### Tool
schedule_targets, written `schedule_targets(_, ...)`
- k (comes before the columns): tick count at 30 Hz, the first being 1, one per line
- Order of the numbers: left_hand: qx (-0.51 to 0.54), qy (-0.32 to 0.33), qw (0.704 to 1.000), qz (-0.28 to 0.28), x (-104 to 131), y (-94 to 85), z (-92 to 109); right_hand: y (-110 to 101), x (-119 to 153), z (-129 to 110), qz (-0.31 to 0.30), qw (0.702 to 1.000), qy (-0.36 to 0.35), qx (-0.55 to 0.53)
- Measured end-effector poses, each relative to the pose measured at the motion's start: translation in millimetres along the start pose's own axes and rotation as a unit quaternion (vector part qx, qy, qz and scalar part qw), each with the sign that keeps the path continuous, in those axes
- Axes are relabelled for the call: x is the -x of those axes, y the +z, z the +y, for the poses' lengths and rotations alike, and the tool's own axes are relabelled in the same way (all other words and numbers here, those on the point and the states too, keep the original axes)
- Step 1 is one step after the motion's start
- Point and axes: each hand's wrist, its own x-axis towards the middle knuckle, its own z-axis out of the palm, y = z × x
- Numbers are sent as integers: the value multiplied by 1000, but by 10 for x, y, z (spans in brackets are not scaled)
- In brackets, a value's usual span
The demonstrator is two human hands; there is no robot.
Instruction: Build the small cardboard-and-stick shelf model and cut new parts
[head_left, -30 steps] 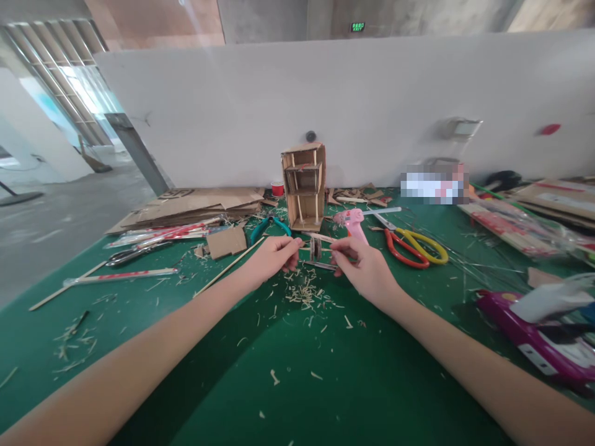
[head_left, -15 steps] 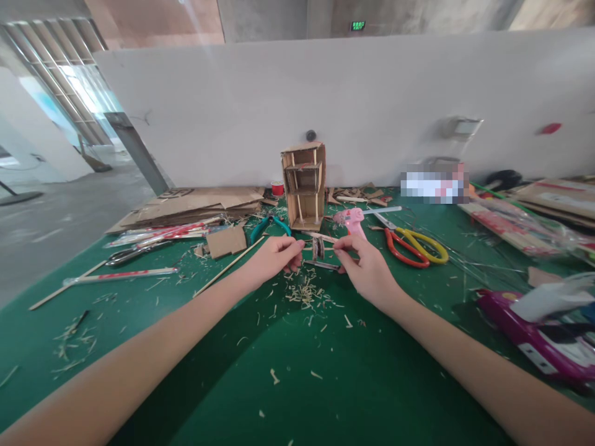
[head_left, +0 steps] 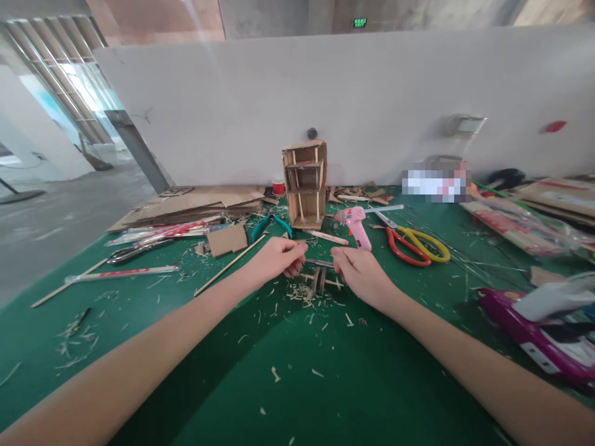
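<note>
My left hand (head_left: 284, 255) and my right hand (head_left: 360, 270) face each other above the green table, thumbs and fingers pinched closed. Anything thin in either pinch is too small to make out. Between and slightly below them is a small spool-like piece (head_left: 320, 282), with upright brown discs and a thin wooden stick through it. Whether it rests on the wood shavings (head_left: 302, 293) or hangs just over them, I cannot tell. A slim metallic tool (head_left: 321, 263) lies behind it, partly covered by my right hand.
Farther back stands a cardboard shelf-like box (head_left: 305, 186). Teal-handled pliers (head_left: 272, 227) and cardboard sheets (head_left: 199, 201) are on the left. A pink glue gun (head_left: 357, 224), red-and-yellow-handled scissors (head_left: 416, 244) and a purple object (head_left: 525, 331) lie to the right.
The spool-like piece on its stick has dropped from between my fingertips to lower, nearer the shavings. Both hands have stayed about in place, with my right fingers now curled tighter.
</note>
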Motion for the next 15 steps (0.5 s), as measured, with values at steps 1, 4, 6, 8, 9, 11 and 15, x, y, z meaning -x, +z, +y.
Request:
schedule_targets(1,-1,-1,1000,-4,-3,-3,-3,1,-6,5,1,1000,-1,0)
schedule_targets(4,-5,8,1000,-14,0,-9,-5,-4,-5,3,-2,1000,-11,4)
schedule_targets(6,-42,36,998,-9,14,-10,1,-9,33,-35,9,999,-30,31)
schedule_targets(8,-116,88,989,17,34,-9,9,-8,100,-106,22,994,-72,81)
schedule_targets(9,-154,117,981,33,44,-8,13,-2,139,-149,19,988,-105,110)
schedule_targets(11,-209,157,964,53,61,-2,20,20,208,-231,-20,971,-176,158)
schedule_targets(15,-233,166,957,42,74,13,27,80,248,-289,-85,944,-243,205)
